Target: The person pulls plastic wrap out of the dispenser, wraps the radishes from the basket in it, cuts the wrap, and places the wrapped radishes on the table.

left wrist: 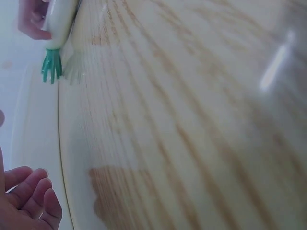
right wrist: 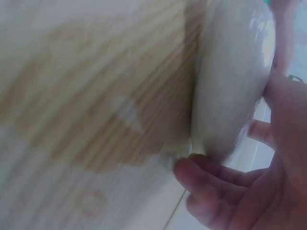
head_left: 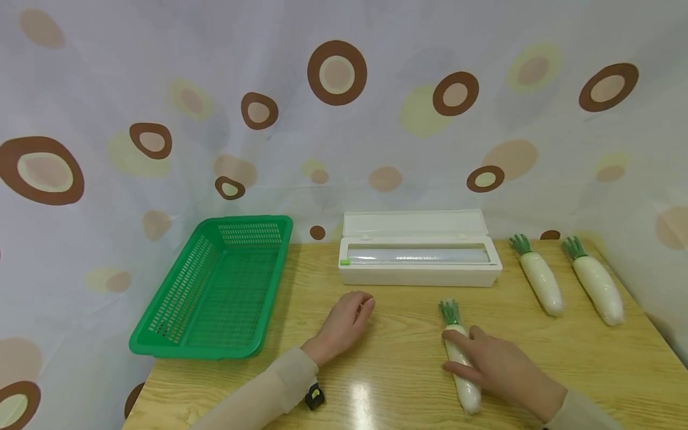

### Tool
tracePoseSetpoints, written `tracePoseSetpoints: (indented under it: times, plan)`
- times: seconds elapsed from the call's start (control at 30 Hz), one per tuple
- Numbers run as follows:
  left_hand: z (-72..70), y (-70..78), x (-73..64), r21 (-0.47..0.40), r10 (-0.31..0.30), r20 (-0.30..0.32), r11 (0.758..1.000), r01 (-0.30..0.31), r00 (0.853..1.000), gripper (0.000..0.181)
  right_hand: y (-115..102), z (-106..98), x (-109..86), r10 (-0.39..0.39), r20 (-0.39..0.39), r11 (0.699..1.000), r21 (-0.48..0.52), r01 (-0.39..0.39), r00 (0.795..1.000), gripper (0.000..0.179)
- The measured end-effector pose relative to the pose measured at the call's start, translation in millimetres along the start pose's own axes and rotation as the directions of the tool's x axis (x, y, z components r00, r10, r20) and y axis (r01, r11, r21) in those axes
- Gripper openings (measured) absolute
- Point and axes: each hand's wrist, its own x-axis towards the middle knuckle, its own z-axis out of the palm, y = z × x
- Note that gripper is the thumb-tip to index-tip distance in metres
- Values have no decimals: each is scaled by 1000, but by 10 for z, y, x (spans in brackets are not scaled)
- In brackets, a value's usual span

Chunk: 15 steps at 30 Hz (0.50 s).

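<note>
A white radish (head_left: 463, 377) with a green stub of leaves lies on the table, glossy with clear film. My right hand (head_left: 500, 364) is over it and grips it, thumb and forefinger across its upper part. In the right wrist view, curled fingers meet the radish (right wrist: 230, 81) near one end. My left hand (head_left: 344, 322) rests near the middle of the table, its fingers loosely bent and holding nothing. The left wrist view has that hand (left wrist: 31, 201) at the lower left, apart from the radish (left wrist: 60, 21).
At the back stands a white cling film box (head_left: 419, 276), lid raised, a film roll (head_left: 419, 255) inside. Two more wrapped radishes, a nearer one (head_left: 543, 283) and an outer one (head_left: 599, 289), lie at the right. A green basket (head_left: 260, 319) stands at the left, before a patterned curtain.
</note>
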Motion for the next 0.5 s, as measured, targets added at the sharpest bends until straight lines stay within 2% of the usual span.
tracePoseSetpoints:
  times: [0.1, 0.2, 0.27, 0.37, 0.5]
  plan:
    - [-4, -2, -3, -5, 2, -3, 1000, -2, 1000, 45, 4, -5, -25, -32, 5, 995, 91, 32, 999, 40]
    - [-8, -4, -5, -7, 4, -11, 1000, -4, 1000, 45, 41, -26, -46, -93, -13, 988, 124, 94, 996, 40]
    - [-9, -7, -7, -3, 6, -17, 1000, -6, 1000, 44, 81, -56, -64, -136, -43, 984, 110, 140, 990, 43]
    - [-17, -1, -14, 7, 12, -25, 1000, -12, 1000, 44, 153, -141, -114, -198, -128, 976, 68, 207, 972, 50]
    - [-35, 1, -19, 18, 13, -30, 1000, -12, 999, 45, 268, -358, -190, -199, -232, 978, 17, 209, 952, 59]
